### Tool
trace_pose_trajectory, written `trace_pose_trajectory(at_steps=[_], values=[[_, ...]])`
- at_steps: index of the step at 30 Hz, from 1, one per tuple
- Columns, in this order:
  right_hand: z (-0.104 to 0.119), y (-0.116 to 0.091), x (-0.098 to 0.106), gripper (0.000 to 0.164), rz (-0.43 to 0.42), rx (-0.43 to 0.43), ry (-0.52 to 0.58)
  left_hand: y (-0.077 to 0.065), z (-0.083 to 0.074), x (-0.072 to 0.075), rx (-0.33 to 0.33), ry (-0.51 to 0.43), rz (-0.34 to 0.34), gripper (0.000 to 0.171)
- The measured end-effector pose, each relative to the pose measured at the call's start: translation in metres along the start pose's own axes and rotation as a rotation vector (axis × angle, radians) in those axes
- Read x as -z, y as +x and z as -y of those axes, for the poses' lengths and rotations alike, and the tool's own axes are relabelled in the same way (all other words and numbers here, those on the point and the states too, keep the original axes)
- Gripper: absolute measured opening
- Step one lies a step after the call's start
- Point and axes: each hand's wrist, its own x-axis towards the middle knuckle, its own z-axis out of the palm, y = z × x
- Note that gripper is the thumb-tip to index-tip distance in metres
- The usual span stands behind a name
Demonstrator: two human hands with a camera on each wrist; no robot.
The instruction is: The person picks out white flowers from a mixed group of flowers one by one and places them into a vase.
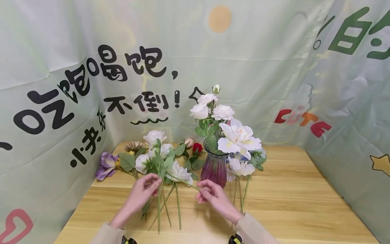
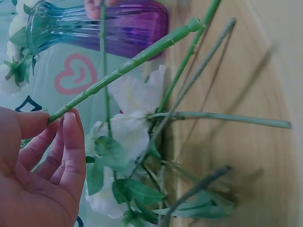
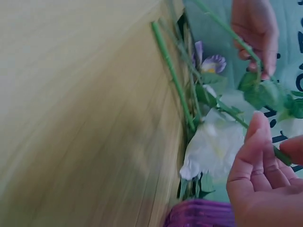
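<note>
Looks like a small makeshift booth, set around a light wood-grain table point(image 1: 289, 196). Shows as much in creased pale-green cloth point(image 1: 259, 40), hung close behind and along both sides, printed with black Chinese lettering point(image 1: 111, 64), a colourful "CUTE" point(image 1: 320, 129) and a yellow star point(image 1: 381, 164). Cannot tell whether home, shop or studio beyond.

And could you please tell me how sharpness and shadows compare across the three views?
Head view: bright, black lettering crisp; left wrist: dimmer, stems throwing soft shadows on the tabletop; right wrist: dim, hazy, a broad diffuse shadow over the tabletop, white flower softly blurred.
</note>
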Motion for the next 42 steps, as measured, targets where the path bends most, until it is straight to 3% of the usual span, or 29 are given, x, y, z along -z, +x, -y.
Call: trace_pose_trajectory(at_steps=[11, 25, 29, 36, 42], values=[[-0.004, -0.008, 0.007, 0.029, 0.022, 0.013, -0.246, 0.013, -0.023, -0.003, -0.112, 0.069, -0.060, 0.023], [-0.018, -0.018, 0.021, 0.026, 0.067, 0.064, -0.423, 0.036, -0.063, -0.017, -0.274, -0.086, -0.079, 0.025], [-0.016, -0.022, 0.023, 0.024, 0.061, 0.065, -0.427, 0.043, -0.081, -0.020, -0.301, -0.086, -0.077, 0.027], [-0.010, -0.025, 0.030, 0.024, 0.040, 0.054, -0.418, 0.042, -0.131, -0.026, -0.334, -0.090, -0.065, 0.026], [-0.004, -0.022, 0.046, 0.026, -0.045, 0.102, -0.404, 0.051, -0.156, -0.034, -0.389, -0.116, -0.075, 0.022]])
